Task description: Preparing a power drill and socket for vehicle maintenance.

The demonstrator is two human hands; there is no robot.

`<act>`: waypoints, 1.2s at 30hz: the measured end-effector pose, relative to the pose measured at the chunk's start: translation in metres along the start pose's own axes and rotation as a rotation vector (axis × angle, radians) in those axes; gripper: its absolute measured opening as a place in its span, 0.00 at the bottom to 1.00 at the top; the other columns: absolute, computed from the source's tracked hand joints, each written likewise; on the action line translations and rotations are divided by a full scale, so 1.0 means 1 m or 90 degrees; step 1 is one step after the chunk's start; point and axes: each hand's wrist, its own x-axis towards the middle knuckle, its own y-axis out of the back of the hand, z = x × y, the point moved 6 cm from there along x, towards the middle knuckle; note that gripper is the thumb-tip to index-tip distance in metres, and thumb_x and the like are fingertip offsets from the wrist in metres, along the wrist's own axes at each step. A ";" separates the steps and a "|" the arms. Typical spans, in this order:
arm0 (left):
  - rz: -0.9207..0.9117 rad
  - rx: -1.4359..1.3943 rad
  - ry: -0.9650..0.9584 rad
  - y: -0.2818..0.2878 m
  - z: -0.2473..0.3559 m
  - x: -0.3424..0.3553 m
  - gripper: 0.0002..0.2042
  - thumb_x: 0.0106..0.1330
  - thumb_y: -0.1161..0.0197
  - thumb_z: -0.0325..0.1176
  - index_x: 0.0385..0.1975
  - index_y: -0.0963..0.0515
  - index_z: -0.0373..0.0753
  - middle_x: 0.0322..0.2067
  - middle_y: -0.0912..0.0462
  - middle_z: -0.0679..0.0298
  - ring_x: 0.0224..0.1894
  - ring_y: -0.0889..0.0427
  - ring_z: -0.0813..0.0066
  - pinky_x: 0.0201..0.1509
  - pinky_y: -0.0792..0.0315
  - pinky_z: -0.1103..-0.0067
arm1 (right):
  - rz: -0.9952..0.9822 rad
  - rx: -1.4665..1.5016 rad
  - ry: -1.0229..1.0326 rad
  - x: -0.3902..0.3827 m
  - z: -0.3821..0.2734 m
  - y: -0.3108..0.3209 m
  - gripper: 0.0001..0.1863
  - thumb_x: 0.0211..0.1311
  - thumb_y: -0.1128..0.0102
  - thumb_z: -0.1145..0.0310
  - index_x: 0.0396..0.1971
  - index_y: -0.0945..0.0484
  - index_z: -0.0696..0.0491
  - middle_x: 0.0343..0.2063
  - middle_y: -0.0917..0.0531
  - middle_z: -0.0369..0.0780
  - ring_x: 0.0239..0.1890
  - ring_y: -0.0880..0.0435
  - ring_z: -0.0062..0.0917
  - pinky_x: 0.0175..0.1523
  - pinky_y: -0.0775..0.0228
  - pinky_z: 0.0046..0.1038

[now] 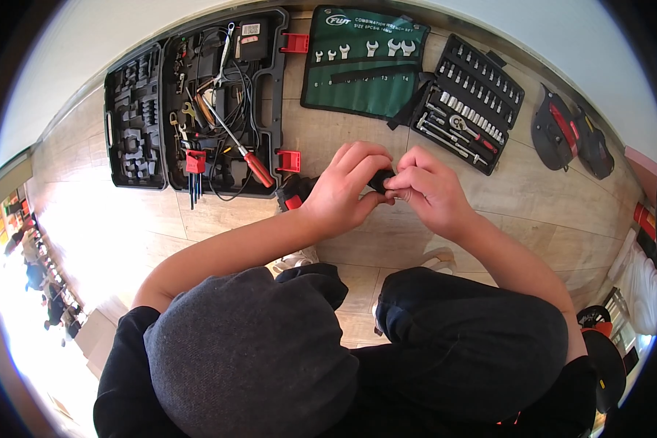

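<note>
Wrench pouch (328,89): made of cloth
Wrenches (372,49) inside pouch: polished metal
Held piece (380,181) below pouch: seen as matt

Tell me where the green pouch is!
In the head view, the green pouch lies on the floor at top middle, with the toolbox on its left and the socket case on its right.

white brand logo (339,21) in the top left corner of the green wrench roll (343,100), white capital lettering (384,25) along its top edge, little white size numbers (385,78) lower down on it, pale printed label (250,29) on a black box (252,50) left of the roll, print way too tiny to make out tbh
</note>
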 end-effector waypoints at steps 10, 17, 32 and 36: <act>0.008 -0.057 0.004 -0.004 0.001 -0.007 0.24 0.51 0.31 0.13 0.52 0.22 0.31 0.53 0.21 0.50 0.57 0.20 0.49 0.57 0.22 0.65 | 0.004 -0.005 0.009 0.003 0.001 -0.001 0.08 0.63 0.35 0.86 0.37 0.19 0.57 0.36 0.26 0.38 0.35 0.16 0.25 0.38 0.23 0.26; -0.037 -0.064 -0.008 -0.004 0.001 -0.010 0.26 0.54 0.34 0.11 0.56 0.22 0.31 0.58 0.25 0.49 0.63 0.24 0.49 0.60 0.22 0.65 | 0.015 -0.045 0.039 0.002 -0.002 0.000 0.09 0.60 0.33 0.86 0.36 0.18 0.56 0.35 0.26 0.38 0.34 0.18 0.26 0.38 0.23 0.27; -0.022 -0.010 0.010 -0.003 -0.005 -0.009 0.27 0.49 0.21 0.21 0.52 0.23 0.36 0.60 0.28 0.49 0.63 0.25 0.47 0.62 0.25 0.62 | 0.019 -0.057 0.040 0.002 -0.002 0.001 0.10 0.59 0.32 0.86 0.37 0.17 0.55 0.35 0.25 0.38 0.34 0.18 0.27 0.37 0.23 0.28; 0.006 -0.034 0.044 0.000 0.000 -0.007 0.27 0.49 0.21 0.22 0.51 0.21 0.37 0.61 0.28 0.50 0.63 0.24 0.49 0.60 0.23 0.64 | 0.012 -0.077 0.046 0.002 -0.005 0.002 0.10 0.58 0.32 0.86 0.37 0.17 0.55 0.35 0.25 0.38 0.34 0.19 0.27 0.37 0.23 0.28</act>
